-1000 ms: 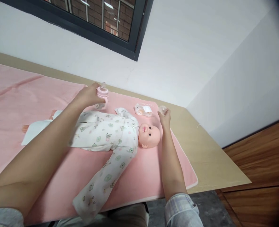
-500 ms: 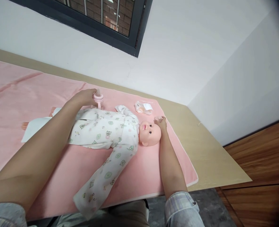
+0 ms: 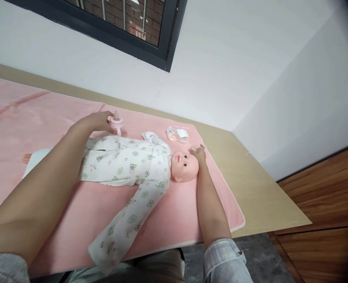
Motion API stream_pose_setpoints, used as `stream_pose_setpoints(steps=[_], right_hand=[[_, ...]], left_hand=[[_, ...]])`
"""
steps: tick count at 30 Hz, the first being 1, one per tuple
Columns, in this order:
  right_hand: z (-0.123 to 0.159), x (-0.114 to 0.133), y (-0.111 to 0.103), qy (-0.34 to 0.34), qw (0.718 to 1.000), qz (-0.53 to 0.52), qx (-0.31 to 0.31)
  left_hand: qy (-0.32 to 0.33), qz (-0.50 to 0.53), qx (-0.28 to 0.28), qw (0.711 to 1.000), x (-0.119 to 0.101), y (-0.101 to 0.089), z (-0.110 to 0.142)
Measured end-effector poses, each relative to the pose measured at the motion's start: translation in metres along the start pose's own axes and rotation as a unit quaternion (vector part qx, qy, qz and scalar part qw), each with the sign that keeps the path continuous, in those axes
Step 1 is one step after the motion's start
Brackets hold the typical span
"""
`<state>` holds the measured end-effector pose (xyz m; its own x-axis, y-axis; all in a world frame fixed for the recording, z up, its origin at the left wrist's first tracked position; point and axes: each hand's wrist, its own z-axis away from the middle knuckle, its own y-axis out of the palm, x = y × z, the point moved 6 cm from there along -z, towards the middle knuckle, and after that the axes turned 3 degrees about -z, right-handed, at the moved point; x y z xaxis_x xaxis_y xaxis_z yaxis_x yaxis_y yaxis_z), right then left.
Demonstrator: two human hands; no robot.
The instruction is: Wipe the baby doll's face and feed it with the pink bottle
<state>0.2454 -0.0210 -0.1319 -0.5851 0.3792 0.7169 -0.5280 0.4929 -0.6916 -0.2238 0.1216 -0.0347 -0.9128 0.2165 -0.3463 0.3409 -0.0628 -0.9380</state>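
a baby doll [image 3: 185,167] lies on its back on a pink blanket [image 3: 174,220], its bald head toward the right of the view and its feet toward the left. it wears a white top [image 3: 109,161] printed with small green and brown figures; one long sleeve [image 3: 126,220] stretches out from the doll's near shoulder toward the table's near edge, and no doll hand shows at its cuff.

on the far side of the doll's body, the left hand [image 3: 98,121] has its fingers and thumb curled around the side of a pink-collared feeding bottle [image 3: 116,125], which stands upright with its clear teat up. just beyond the top of the doll's head, the right hand [image 3: 201,154] pinches a clear bottle cap [image 3: 195,149], held low; whether the cap touches the blanket i cannot tell. its forearm passes close by the crown of the doll's head.

a crinkled clear plastic packet [image 3: 177,134] with a white label rests on the blanket beyond the doll's far shoulder, between bottle and cap. past the doll's head, the pale wooden tabletop [image 3: 256,192] shows beside the blanket. a dark-framed window [image 3: 162,51] is in the white wall beyond the doll.
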Motion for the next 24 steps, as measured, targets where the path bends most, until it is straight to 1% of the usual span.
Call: stream_pose_setpoints(steps=[2, 3, 5, 6, 7, 8, 10, 12, 13, 15, 17, 18, 20, 24], right_hand=[[0.000, 0.000, 0.001, -0.008, 1.000, 0.000, -0.003], [0.000, 0.001, 0.001, -0.011, 1.000, -0.001, -0.006], [0.001, 0.002, 0.001, -0.017, 1.000, -0.001, -0.018], [0.002, 0.003, 0.000, -0.023, 0.999, 0.000, -0.030], [0.003, 0.006, -0.002, -0.037, 0.998, 0.002, -0.049], [0.004, 0.009, -0.003, -0.059, 0.996, 0.005, -0.073], [0.007, 0.018, -0.007, -0.126, 0.984, 0.010, -0.127], [0.009, 0.028, -0.007, -0.202, 0.965, 0.014, -0.165], [0.009, 0.031, -0.005, -0.233, 0.958, 0.015, -0.169], [0.009, 0.037, 0.002, -0.285, 0.945, 0.019, -0.157], [0.008, 0.041, 0.010, -0.327, 0.936, 0.019, -0.132], [0.009, 0.043, 0.013, -0.342, 0.932, 0.015, -0.122], [0.010, 0.044, 0.018, -0.356, 0.928, 0.006, -0.108], [0.011, 0.044, 0.026, -0.345, 0.935, 0.028, -0.080]], left_hand=[[-0.031, -0.019, -0.003, 0.999, 0.002, -0.013, 0.005], [-0.049, -0.033, -0.014, 0.998, 0.001, -0.021, 0.010], [-0.063, -0.049, -0.070, 0.994, -0.012, -0.039, 0.024], [-0.051, -0.052, -0.102, 0.992, -0.025, -0.046, 0.034], [-0.019, -0.050, -0.139, 0.989, -0.043, -0.052, 0.044], [0.028, -0.047, -0.164, 0.985, -0.066, -0.054, 0.055], [0.108, -0.063, -0.171, 0.977, -0.115, -0.048, 0.074], [0.150, -0.087, -0.145, 0.974, -0.161, -0.033, 0.085], [0.166, -0.089, -0.131, 0.973, -0.182, -0.024, 0.087], [0.203, -0.089, -0.087, 0.971, -0.219, -0.005, 0.083], [0.252, -0.089, -0.008, 0.964, -0.249, 0.020, 0.073], [0.278, -0.090, 0.040, 0.956, -0.261, 0.033, 0.068], [0.310, -0.091, 0.112, 0.940, -0.278, 0.055, 0.057], [0.322, -0.092, 0.224, 0.915, -0.295, 0.090, 0.043]])
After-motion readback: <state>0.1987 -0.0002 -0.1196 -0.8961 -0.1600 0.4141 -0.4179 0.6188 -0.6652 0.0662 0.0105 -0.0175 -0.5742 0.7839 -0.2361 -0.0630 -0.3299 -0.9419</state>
